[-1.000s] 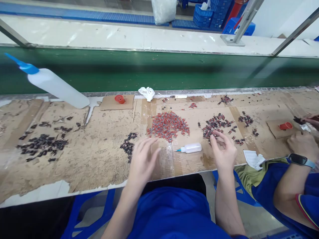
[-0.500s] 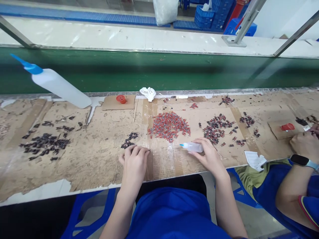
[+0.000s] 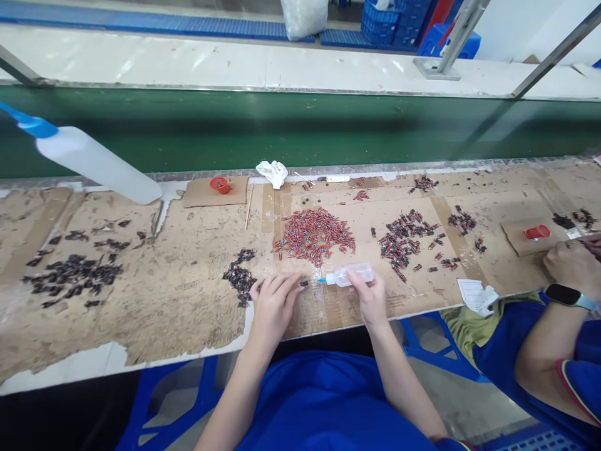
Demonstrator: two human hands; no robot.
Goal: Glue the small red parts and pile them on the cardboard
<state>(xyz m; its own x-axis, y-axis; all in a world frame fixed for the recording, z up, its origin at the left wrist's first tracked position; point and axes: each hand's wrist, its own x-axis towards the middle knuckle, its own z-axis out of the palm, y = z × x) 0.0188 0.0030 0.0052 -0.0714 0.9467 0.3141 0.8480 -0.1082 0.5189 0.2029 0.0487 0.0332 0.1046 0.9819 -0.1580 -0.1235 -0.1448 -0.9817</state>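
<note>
My right hand (image 3: 370, 297) is closed round a small clear squeeze bottle (image 3: 353, 274), tilted so that its blue nozzle points left. My left hand (image 3: 277, 297) pinches a small dark part (image 3: 303, 284) at its fingertips, a short gap from the nozzle tip. Just left of that hand lies a pile of small dark parts (image 3: 239, 275). Beyond both hands spreads a heap of small red and silver parts (image 3: 317, 235). A mixed pile of dark and red parts (image 3: 406, 238) sits to the right of the bottle.
A large white bottle with a blue nozzle (image 3: 96, 163) leans at the far left near more dark parts (image 3: 75, 275). Beyond are a red cup (image 3: 220, 185), a thin stick (image 3: 249, 205) and crumpled tissue (image 3: 273, 173). At right, a co-worker's hand (image 3: 568, 266) works near another red cup (image 3: 538, 232).
My left hand has moved right, away from the dark pile, with a small dark part at its fingertips. My right hand has brought the squeeze bottle left, closer to it.
</note>
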